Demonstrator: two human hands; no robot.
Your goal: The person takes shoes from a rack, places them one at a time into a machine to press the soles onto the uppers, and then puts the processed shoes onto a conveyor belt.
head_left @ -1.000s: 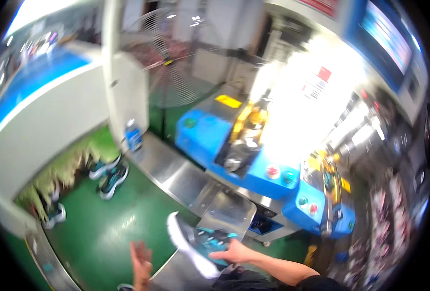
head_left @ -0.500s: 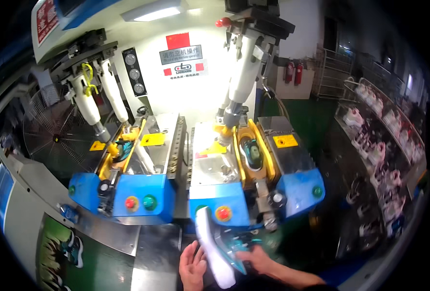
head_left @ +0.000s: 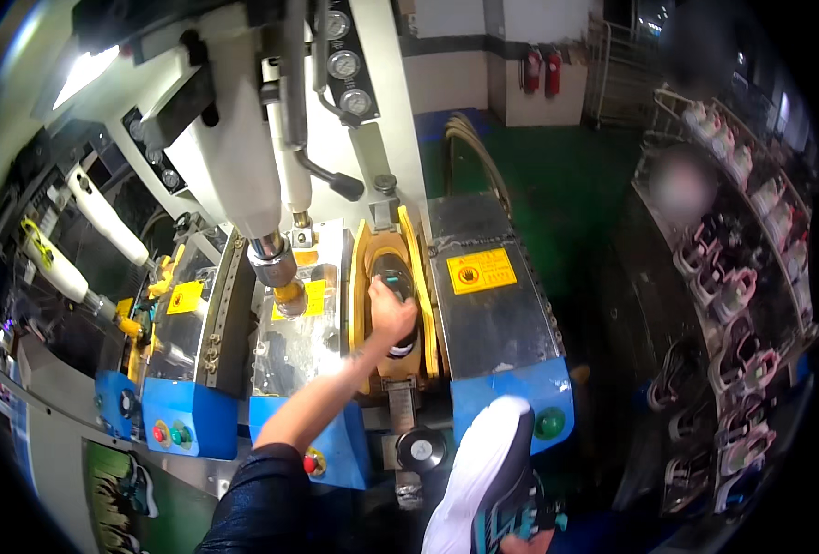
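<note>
My left hand point(head_left: 391, 316) reaches into the right-hand press station, its fingers closed round a dark shoe point(head_left: 392, 273) that sits in a cradle between two yellow side pads point(head_left: 415, 242). At the lower edge, my right hand point(head_left: 528, 543) grips a second shoe point(head_left: 485, 466), tilted so its white sole faces left and up. Dark and teal patterned upper shows beside that sole. Most of the right hand is cut off by the frame edge.
A white press cylinder point(head_left: 276, 268) hangs left of the cradle. Blue front boxes carry a green button point(head_left: 550, 423) and a red button point(head_left: 313, 463). A black round knob point(head_left: 421, 449) stands before the cradle. Racks of shoes point(head_left: 737, 295) line the right.
My view has swung to the right station. My left hand, open beside the white-soled shoe before, has moved up onto the shoe in the cradle. The right hand's shoe has moved right and turned.
</note>
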